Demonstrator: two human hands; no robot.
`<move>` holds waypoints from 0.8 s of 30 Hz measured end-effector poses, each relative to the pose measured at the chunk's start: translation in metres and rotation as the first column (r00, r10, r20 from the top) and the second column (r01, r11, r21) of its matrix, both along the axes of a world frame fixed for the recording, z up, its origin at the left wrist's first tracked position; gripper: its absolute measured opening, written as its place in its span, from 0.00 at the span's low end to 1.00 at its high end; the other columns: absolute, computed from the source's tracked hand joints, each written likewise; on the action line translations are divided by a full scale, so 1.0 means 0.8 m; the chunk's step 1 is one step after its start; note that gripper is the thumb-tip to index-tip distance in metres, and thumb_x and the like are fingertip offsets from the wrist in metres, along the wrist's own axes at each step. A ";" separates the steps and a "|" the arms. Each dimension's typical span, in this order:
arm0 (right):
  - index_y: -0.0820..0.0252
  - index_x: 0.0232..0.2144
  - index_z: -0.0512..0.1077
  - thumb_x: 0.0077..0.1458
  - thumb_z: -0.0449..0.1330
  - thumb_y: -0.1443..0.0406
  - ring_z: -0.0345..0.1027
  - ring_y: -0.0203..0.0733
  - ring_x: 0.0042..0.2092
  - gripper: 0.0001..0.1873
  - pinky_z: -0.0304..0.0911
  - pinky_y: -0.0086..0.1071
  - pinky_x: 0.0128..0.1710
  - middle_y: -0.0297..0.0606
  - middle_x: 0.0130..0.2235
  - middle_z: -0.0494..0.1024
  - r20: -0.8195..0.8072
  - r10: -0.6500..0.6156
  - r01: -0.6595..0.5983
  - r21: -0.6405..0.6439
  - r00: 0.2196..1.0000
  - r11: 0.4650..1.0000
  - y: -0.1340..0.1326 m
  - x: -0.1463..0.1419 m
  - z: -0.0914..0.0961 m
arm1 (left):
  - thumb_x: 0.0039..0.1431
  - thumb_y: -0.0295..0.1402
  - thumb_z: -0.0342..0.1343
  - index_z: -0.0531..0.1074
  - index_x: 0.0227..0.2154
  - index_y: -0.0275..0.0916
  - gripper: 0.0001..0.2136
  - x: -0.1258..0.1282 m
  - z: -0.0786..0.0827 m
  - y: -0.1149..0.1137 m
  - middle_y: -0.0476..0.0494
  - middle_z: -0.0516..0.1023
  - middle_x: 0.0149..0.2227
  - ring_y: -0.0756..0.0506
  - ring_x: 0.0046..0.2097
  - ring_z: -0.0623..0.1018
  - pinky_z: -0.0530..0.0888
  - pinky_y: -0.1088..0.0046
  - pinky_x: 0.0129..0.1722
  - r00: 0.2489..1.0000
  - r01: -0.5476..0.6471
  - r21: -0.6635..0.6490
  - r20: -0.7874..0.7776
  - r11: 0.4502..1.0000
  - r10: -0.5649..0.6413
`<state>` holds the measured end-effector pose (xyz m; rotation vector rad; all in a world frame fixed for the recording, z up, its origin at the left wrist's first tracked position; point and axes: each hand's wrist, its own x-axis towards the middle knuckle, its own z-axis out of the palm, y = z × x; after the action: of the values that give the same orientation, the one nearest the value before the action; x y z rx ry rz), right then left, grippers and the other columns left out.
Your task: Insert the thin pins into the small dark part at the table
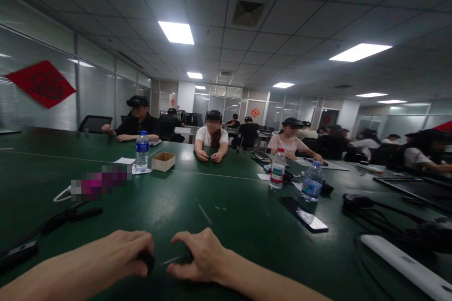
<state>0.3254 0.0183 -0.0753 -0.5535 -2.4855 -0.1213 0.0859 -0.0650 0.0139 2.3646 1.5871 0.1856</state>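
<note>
My left hand (122, 251) is closed, fingers and thumb pinching a small black piece (146, 261) just above the green table. Facing it, my right hand (203, 256) grips a dark-handled tool with a thin, pale, pointed shaft (172, 260). The shaft points left toward the black piece, with a small gap between them. Most of the tool's handle is hidden in my right palm, so its exact kind is unclear.
A phone (304, 215) and two water bottles (312, 181) stand or lie to the right, near a white power strip (406, 263) and black cables. Another bottle (141, 153) and a small open box (163, 162) are farther left. People sit around the green table (226, 202).
</note>
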 end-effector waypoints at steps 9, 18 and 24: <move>0.60 0.33 0.69 0.49 0.54 0.46 0.69 0.33 0.23 0.24 0.56 0.23 0.20 0.32 0.24 0.76 -0.098 0.063 -0.056 0.068 0.993 0.996 0.008 0.000 -0.010 | 0.55 0.43 0.53 0.70 0.37 0.39 0.14 0.038 -0.001 0.060 0.46 0.74 0.32 0.49 0.31 0.72 0.66 0.78 0.28 0.883 0.393 -0.184 0.347 0.901 -0.314; 0.61 0.31 0.69 0.50 0.55 0.51 0.67 0.34 0.22 0.19 0.55 0.24 0.20 0.34 0.23 0.75 -0.086 -0.024 0.031 0.080 0.996 0.996 0.012 0.001 -0.014 | 0.49 0.43 0.59 0.67 0.40 0.37 0.18 0.032 -0.033 0.096 0.46 0.75 0.31 0.50 0.28 0.73 0.69 0.77 0.28 0.771 0.448 -0.317 0.611 0.836 -0.182; 0.62 0.37 0.68 0.58 0.48 0.57 0.70 0.37 0.28 0.15 0.57 0.26 0.27 0.39 0.31 0.77 0.167 -0.288 0.279 0.073 0.943 0.957 0.064 0.033 0.026 | 0.55 0.46 0.52 0.64 0.46 0.39 0.20 0.041 -0.029 0.171 0.41 0.74 0.41 0.47 0.35 0.75 0.71 0.73 0.33 0.815 0.415 -0.120 0.490 0.902 -0.310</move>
<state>0.3518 0.0692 -0.0545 -0.9146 -2.5491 -0.3561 0.1187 0.0716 -0.0091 2.1819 0.8644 0.4263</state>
